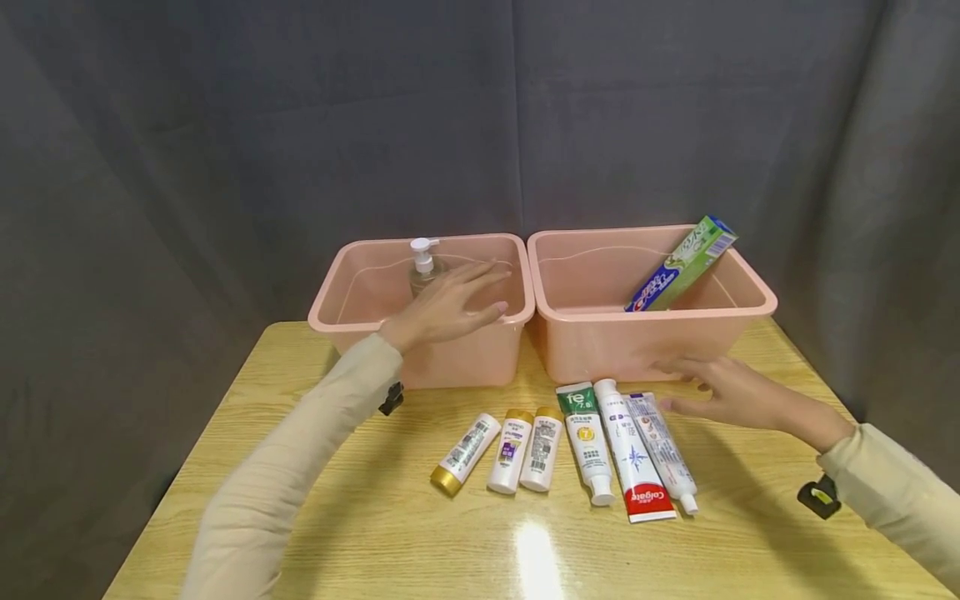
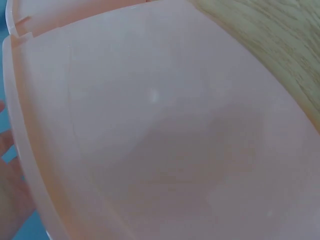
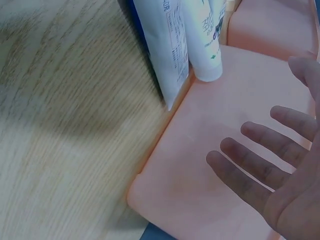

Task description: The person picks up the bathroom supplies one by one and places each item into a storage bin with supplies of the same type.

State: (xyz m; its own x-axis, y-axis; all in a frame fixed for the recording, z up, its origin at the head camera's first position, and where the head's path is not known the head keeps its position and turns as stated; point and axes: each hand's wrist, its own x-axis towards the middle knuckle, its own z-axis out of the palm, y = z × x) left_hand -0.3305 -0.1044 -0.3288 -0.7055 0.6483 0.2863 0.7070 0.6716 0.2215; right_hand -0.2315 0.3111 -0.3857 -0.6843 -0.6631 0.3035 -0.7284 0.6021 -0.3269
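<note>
My left hand (image 1: 450, 304) hovers over the near rim of the left pink bin (image 1: 420, 354), fingers extended and holding nothing. Behind it in that bin stands a pump bottle (image 1: 423, 258) with a white top, its lower part partly hidden. In the head view my right hand (image 1: 731, 392) is in front of the right pink bin (image 1: 600, 346), near the toothpaste tubes. The right wrist view shows its fingers (image 3: 250, 187) spread, with nothing in them. Closest to it lies a slim toothpaste tube (image 1: 663, 446), beside a Colgate tube (image 1: 633, 454) and a green-and-white tube (image 1: 587, 437).
A green and blue toothpaste box (image 1: 678, 267) leans in the right bin, its end above the rim. Left of the tubes lie a gold-capped white bottle (image 1: 465, 454) and two similar small bottles (image 1: 512, 450), (image 1: 542, 450) on the wooden table (image 1: 375, 517). A dark curtain hangs behind.
</note>
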